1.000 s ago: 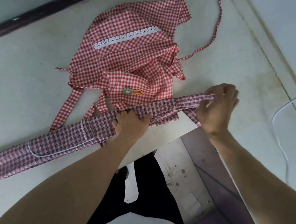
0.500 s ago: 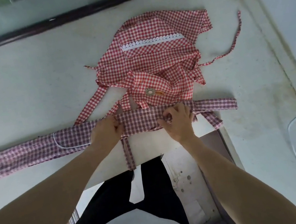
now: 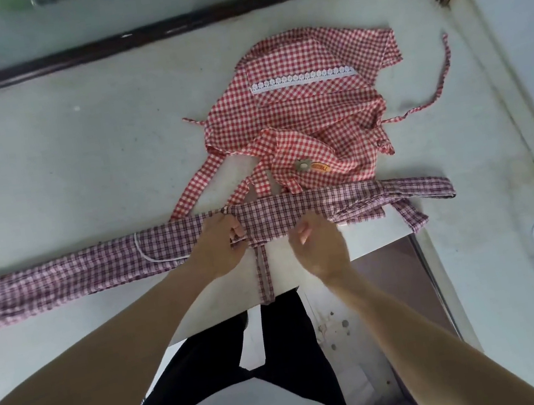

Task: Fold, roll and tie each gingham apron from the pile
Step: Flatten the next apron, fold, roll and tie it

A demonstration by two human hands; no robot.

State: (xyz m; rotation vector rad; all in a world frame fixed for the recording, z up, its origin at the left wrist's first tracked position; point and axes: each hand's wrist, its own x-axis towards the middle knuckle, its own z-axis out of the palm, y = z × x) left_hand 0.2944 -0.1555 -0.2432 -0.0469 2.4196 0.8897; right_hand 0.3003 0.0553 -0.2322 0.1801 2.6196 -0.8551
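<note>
Since the earlier frame the right hand (image 3: 320,246) has come in from the strip's far end to the middle of the folded purple gingham apron (image 3: 295,213), which lies lengthwise along the table (image 3: 79,161) edge, the red apron (image 3: 306,106) just behind it. Left hand (image 3: 220,244) has its grip curled, pinching the fold's near edge where the tie strap (image 3: 263,272) hangs; the right's fingers look loosely curled, though whether they pinch cloth I cannot tell. To do this well, I judge both hands should keep the fold's edges aligned and flat, straps tucked clear, before rolling from one end.

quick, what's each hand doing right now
Left hand: fingers curled, gripping the folded purple gingham apron.
Right hand: fingers curled at the apron's near edge; whether it has a grip cannot be told.
</note>
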